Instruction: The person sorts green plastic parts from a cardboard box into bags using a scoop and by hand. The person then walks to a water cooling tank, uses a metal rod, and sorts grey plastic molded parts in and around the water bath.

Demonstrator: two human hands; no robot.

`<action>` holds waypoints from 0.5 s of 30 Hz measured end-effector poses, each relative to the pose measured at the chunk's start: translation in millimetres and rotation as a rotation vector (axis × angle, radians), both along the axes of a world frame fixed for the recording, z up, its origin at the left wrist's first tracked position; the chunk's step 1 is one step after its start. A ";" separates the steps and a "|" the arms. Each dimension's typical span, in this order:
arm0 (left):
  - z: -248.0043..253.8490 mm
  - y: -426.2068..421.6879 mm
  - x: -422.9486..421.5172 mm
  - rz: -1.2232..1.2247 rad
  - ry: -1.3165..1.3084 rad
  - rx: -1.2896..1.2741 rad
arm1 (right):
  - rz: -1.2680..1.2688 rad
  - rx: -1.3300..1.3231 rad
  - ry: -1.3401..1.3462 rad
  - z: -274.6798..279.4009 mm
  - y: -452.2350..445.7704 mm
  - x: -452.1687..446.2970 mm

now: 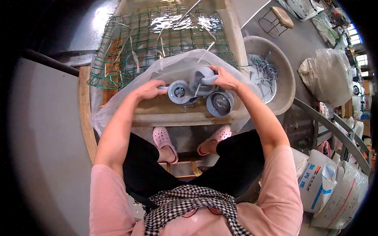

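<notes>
My left hand (149, 90) is closed on the short handle of a round grey-blue plastic cup (180, 85). Its open mouth faces up towards me. Opposite it, my right hand (226, 78) grips another grey-blue plastic cup (200, 75), which is tilted and overlaps the parts below it. A third grey-blue cup (219, 105) lies just under my right hand, its round opening facing me. The cups are bunched together over a translucent plastic sheet (167, 63) draped across the near end of a trough (185, 119). Where they touch each other is partly hidden.
Green netting (145, 39) with pale ties covers the water in the trough. On the right stands a round tub (289, 74) with many thin grey plastic pieces (260, 70). Farther right are a stool (281, 16), a big plastic bag (327, 76) and printed sacks (317, 179).
</notes>
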State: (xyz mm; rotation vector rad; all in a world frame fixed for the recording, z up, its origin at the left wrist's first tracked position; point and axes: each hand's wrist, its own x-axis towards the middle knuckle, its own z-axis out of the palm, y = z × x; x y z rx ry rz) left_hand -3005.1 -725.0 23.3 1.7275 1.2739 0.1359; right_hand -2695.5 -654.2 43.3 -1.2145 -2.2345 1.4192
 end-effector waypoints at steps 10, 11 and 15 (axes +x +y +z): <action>30.7 12.6 -10.6 0.404 -0.564 -0.320 | -0.419 -0.479 0.359 22.5 10.8 26.7; 34.4 11.6 -6.6 0.396 -0.563 -0.314 | -0.423 -0.471 0.363 28.4 7.3 26.2; 43.5 14.4 2.0 0.595 -0.756 -0.335 | -0.513 -0.549 0.474 37.4 11.5 30.0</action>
